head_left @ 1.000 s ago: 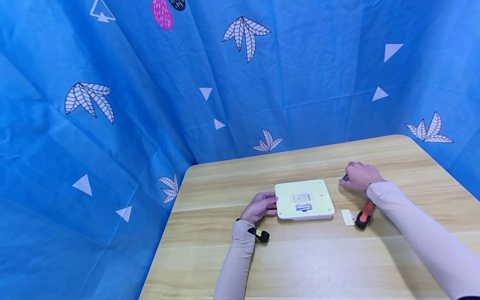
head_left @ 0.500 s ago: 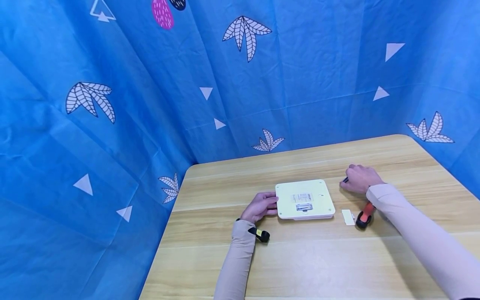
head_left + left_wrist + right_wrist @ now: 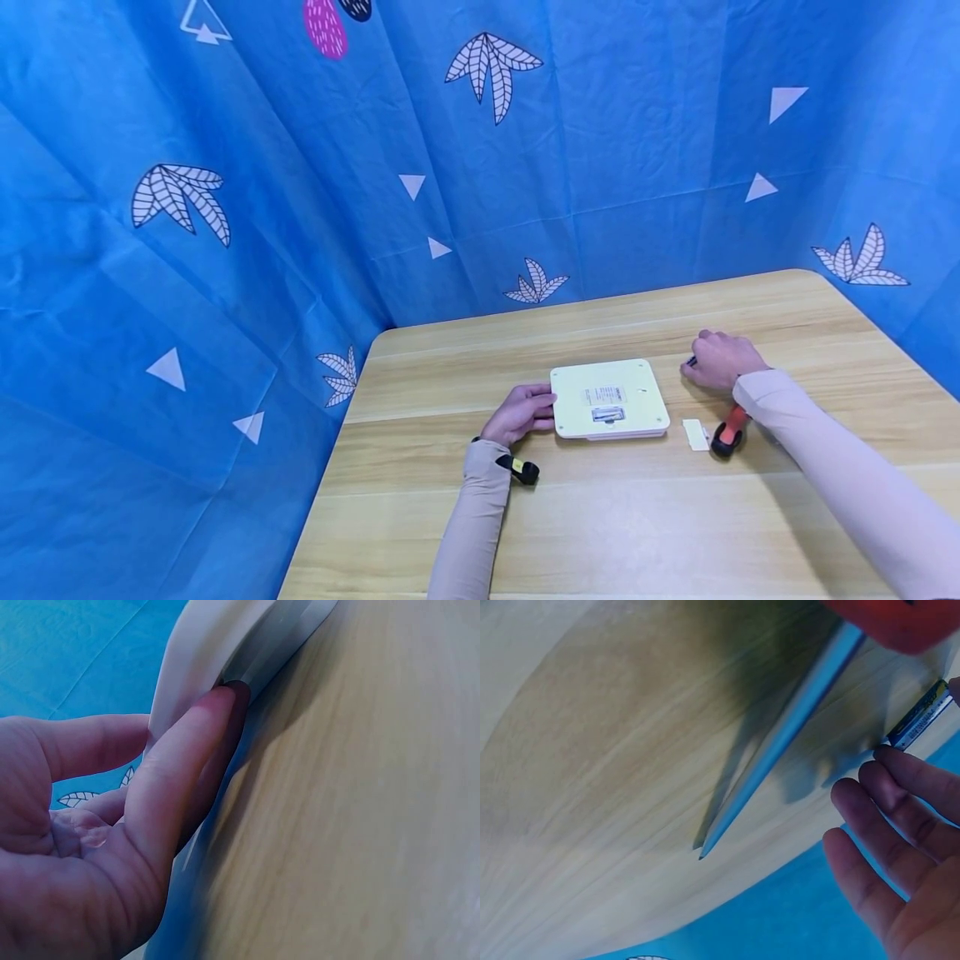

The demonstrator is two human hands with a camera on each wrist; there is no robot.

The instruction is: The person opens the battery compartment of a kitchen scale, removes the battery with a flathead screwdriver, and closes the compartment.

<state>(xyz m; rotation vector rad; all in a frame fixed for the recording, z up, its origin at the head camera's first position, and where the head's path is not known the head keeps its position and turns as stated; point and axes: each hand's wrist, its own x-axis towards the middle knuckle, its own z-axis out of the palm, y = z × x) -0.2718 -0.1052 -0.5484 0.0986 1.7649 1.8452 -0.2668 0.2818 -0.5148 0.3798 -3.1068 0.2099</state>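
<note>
I've got a blue curtain point(image 3: 637, 125) behind the wood-grain table point(image 3: 600, 533) on my feed. A white device point(image 3: 622, 381) lies underside up there, battery compartment point(image 3: 608, 414) uncovered, the left hand point(image 3: 520, 414) pinching its left edge. Near a red-handled screwdriver point(image 3: 731, 432) and small white cover point(image 3: 695, 435), the right hand point(image 3: 722, 358) pinches a battery point(image 3: 921, 715).

Free gap between white box point(image 3: 622, 379) and right hand point(image 3: 722, 360).
Lower right of centre, screwdriver point(image 3: 733, 427) and cover point(image 3: 695, 435) obstruct.
</note>
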